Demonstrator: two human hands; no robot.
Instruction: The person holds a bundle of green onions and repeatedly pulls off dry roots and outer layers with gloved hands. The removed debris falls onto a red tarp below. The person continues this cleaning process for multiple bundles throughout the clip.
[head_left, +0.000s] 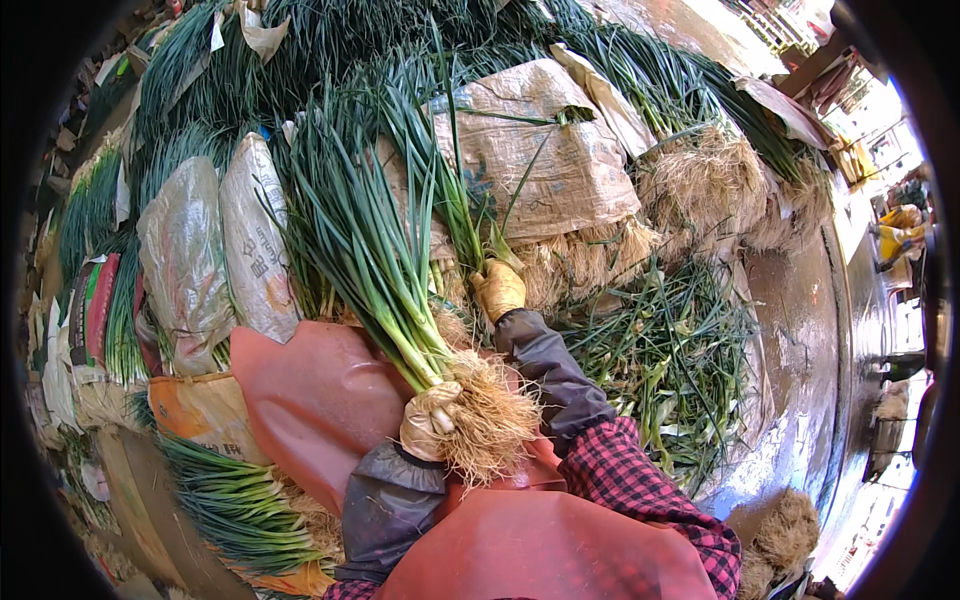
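My left hand, in a pale work glove, is closed around the lower stalks of a bunch of green onions. Its tangled, straw-coloured roots spread over my red apron, and the long leaves slant up and away to the left. Farther forward, my right hand, in a yellowish glove, grips the base of a few more green onion stalks. Its fingertips are hidden under the glove's back. A limp, pale leaf sticks up beside that hand.
A woven sack covers onions ahead, their roots showing below. Loose trimmed leaves heap at right, before wet floor. Left lie a plastic bag, a white sack and an onion pile. Root clumps lie lower right.
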